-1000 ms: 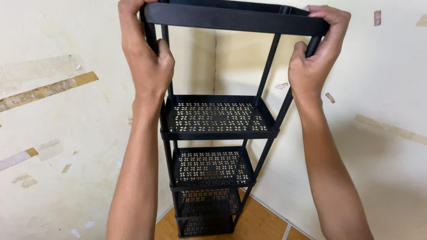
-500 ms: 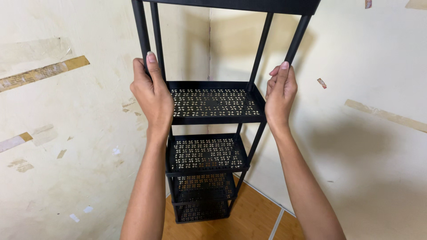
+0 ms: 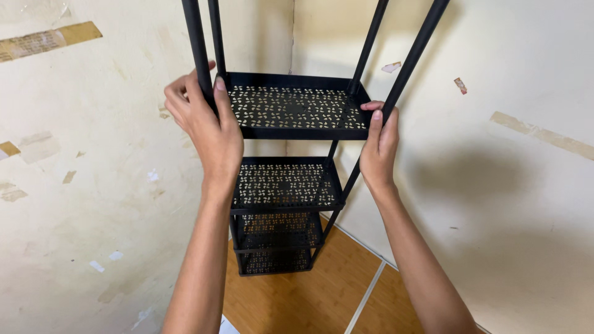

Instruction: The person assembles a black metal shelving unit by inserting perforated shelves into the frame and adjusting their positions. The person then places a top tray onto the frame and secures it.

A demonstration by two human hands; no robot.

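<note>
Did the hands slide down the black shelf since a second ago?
Yes. Both the left hand and right hand went down the black shelf: from its top rail to the posts beside the second tray.

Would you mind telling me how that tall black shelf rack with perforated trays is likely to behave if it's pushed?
The tall black perforated shelf rack is narrow and many-tiered, so it probably tips easily. Its thin posts and holed trays suggest it's light. The left hand and right hand grip smooth round posts, which may slip.

Shelf rack [image 3: 291, 133] all black; trays perforated with small petal-like cutouts showing pale. Walls [image 3: 526, 204] cream, stained, with tan tape strips [image 3: 49, 38]. Floor [image 3: 303, 297] orange-brown wood grain
</note>
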